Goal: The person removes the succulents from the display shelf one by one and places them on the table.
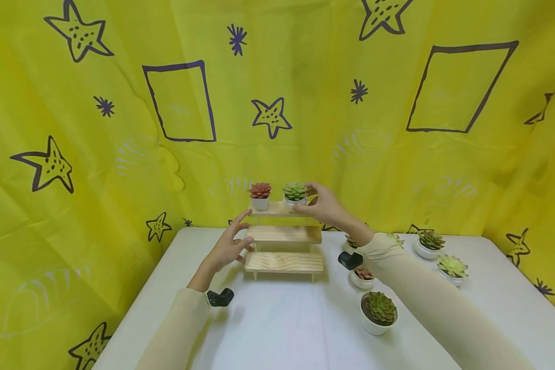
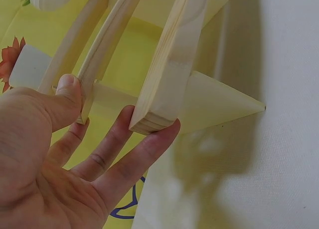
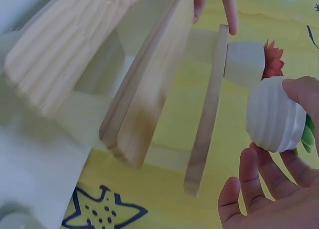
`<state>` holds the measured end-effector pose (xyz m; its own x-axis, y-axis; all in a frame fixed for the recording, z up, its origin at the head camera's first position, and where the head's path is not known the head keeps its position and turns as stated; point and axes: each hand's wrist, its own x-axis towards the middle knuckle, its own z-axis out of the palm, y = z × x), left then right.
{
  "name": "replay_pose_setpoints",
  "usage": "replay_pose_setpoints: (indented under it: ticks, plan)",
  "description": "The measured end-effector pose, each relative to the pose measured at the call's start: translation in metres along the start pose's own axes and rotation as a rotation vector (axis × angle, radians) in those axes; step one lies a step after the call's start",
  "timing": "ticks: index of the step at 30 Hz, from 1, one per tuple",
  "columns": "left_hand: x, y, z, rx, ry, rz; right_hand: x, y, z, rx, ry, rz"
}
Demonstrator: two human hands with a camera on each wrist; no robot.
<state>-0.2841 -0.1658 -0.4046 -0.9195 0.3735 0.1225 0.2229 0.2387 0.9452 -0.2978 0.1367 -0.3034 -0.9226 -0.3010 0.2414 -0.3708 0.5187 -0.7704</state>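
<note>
A pale wooden three-tier stand (image 1: 284, 234) stands on the white table. On its top tier, at the left, a red succulent in a square white pot (image 1: 260, 198) sits upright. My right hand (image 1: 326, 205) holds a green succulent in a ribbed white pot (image 3: 274, 114) between thumb and fingers. The right wrist view shows a small gap between that pot's base and the top tier. At the stand's left end is my left hand (image 1: 228, 246), its fingers spread and fingertips touching the ends of the tiers (image 2: 154, 124).
On the table's right side are several potted succulents, among them a dark green one (image 1: 379, 311), a reddish one (image 1: 363, 276) and a pale green one (image 1: 452, 268). My right forearm partly hides others. A yellow patterned curtain (image 1: 314, 113) hangs behind the table.
</note>
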Motion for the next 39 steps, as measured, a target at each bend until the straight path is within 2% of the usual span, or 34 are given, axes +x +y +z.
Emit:
replay_pose_setpoints:
  ticks: [9, 14, 20, 28, 39]
  plan:
    - [0.001, -0.001, 0.001, 0.009, 0.005, -0.009, -0.024, 0.005, -0.021, -0.06, -0.021, -0.021]
    - [0.0, 0.001, 0.002, 0.021, 0.013, -0.02, -0.039, 0.011, -0.026, -0.043, -0.035, -0.022]
    - [-0.001, 0.001, 0.003, 0.024, 0.015, -0.025, -0.058, 0.02, -0.03, -0.067, -0.046, -0.007]
    - [-0.001, 0.002, 0.001, 0.01, 0.002, 0.009, -0.086, 0.03, -0.039, -0.066, -0.048, -0.005]
    - [-0.001, 0.0, 0.002, 0.007, 0.001, 0.004, -0.13, 0.049, -0.063, -0.13, -0.035, 0.046]
